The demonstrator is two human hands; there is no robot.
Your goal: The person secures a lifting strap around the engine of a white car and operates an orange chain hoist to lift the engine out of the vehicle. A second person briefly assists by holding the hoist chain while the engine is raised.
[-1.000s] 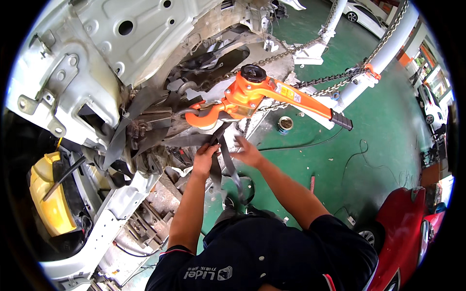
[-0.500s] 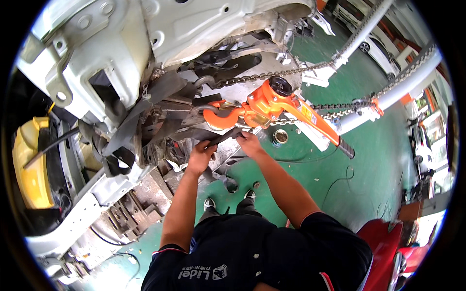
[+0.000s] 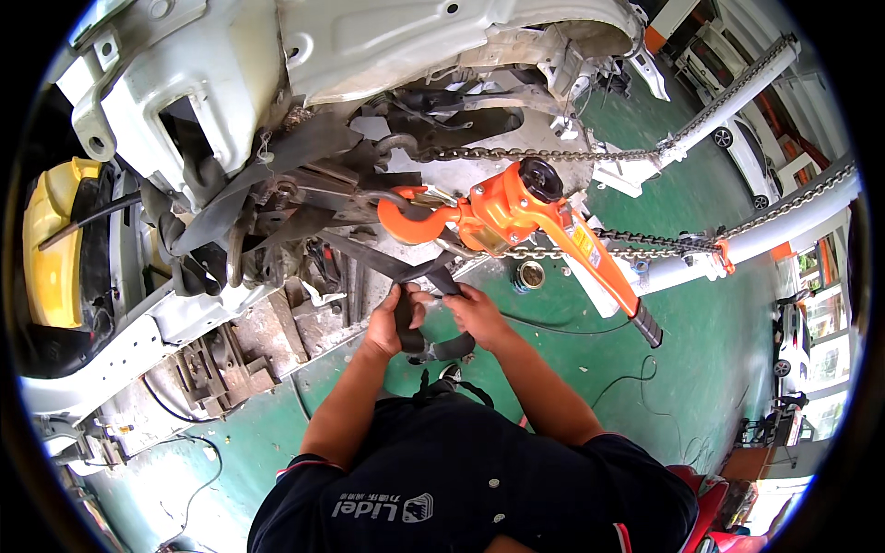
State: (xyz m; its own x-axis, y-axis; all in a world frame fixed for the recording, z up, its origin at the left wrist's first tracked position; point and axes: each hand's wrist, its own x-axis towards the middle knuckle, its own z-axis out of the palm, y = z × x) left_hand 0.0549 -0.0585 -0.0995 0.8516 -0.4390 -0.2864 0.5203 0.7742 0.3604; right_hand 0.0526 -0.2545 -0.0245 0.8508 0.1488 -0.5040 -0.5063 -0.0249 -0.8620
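In front of my body both hands grip a dark, flat webbing strap (image 3: 364,256), which runs down from the metal parts at upper left. My left hand (image 3: 385,326) is closed on one run of it. The right hand (image 3: 479,318) pinches another run, a short way to the right. Between and below them the strap crosses itself and hangs in a loop. Just above my hands is an orange lever hoist (image 3: 516,207) with a black knob and black-gripped handle. Its orange hook (image 3: 406,227) points left; what it hooks onto is partly hidden.
A white vehicle body (image 3: 369,55) with bare brackets stands at upper left. Steel chains (image 3: 553,157) run to a pale post (image 3: 765,228) on the right. A small can (image 3: 529,276) sits on the green floor, where cables lie. Metal blocks (image 3: 221,369) are at lower left.
Both hands have come down and nearer my body, drawing the strap with them. The strap now crosses over itself between them. My view has shifted slightly.
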